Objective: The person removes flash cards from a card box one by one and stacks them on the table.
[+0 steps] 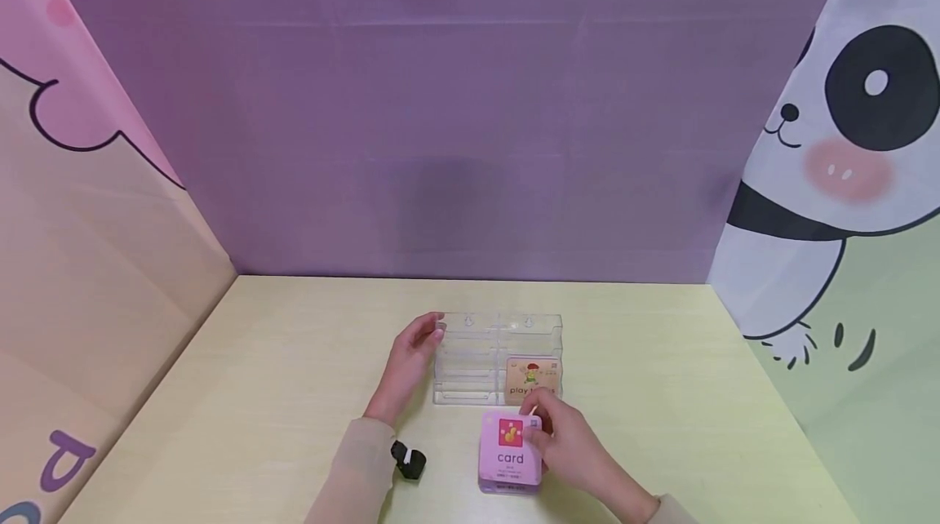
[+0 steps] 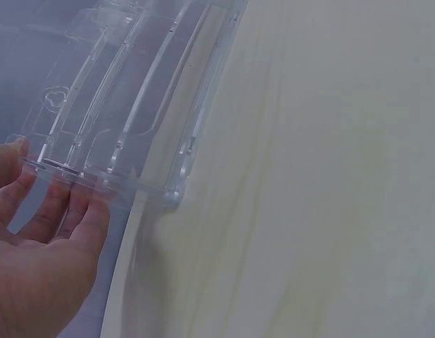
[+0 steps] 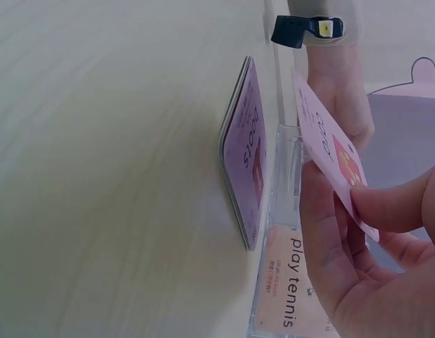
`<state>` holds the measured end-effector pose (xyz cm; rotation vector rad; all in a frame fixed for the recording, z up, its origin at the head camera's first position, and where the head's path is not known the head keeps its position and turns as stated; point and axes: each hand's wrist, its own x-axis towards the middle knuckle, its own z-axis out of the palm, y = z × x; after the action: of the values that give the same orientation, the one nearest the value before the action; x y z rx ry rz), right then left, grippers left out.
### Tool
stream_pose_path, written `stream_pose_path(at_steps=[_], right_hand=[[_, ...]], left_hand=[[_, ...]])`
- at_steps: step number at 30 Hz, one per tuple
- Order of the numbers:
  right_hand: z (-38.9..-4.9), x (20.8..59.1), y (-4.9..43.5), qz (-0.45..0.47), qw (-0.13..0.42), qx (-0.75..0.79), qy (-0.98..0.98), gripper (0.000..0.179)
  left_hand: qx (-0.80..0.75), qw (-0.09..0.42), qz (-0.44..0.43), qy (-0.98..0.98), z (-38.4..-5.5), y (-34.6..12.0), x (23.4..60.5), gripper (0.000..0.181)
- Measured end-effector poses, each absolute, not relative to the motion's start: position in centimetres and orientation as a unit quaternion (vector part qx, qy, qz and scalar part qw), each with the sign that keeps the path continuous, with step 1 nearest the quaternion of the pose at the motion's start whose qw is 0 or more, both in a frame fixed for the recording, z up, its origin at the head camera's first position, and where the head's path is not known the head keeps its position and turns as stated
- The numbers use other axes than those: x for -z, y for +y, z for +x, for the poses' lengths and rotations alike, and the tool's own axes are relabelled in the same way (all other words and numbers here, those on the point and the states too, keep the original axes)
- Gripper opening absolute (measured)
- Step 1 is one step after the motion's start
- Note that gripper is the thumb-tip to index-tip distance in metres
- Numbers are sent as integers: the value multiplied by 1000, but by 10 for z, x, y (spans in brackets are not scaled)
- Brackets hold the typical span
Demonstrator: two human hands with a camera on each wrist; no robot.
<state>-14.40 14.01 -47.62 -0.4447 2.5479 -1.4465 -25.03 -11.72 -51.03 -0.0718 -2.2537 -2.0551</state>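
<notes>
My left hand (image 1: 407,361) grips the left end of a clear plastic card rack (image 1: 466,361), thumb on one side and fingers on the other in the left wrist view. In the rack's lower right pocket sits an orange "play tennis" card (image 1: 520,373), partly covered by my right hand in the head view. That right hand (image 1: 569,442) pinches a pink flash card (image 1: 507,471) marked "card" by its right edge. The right wrist view has the held card raised above a small stack of pink cards (image 3: 244,155) on the table.
A black wrist camera (image 1: 411,465) is strapped to my left wrist. The pale wooden table (image 1: 308,344) ends at a purple backdrop (image 1: 455,116). Cartoon-printed panels stand on the left (image 1: 103,263) and right (image 1: 866,279).
</notes>
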Motion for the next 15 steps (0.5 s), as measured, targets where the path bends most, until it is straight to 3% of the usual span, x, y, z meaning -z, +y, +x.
stream_pose_path(at_steps=[15], right_hand=[[-145, 483, 140, -155, 91, 447, 877, 21]], left_hand=[[674, 44, -26, -737, -251, -118, 512, 37]])
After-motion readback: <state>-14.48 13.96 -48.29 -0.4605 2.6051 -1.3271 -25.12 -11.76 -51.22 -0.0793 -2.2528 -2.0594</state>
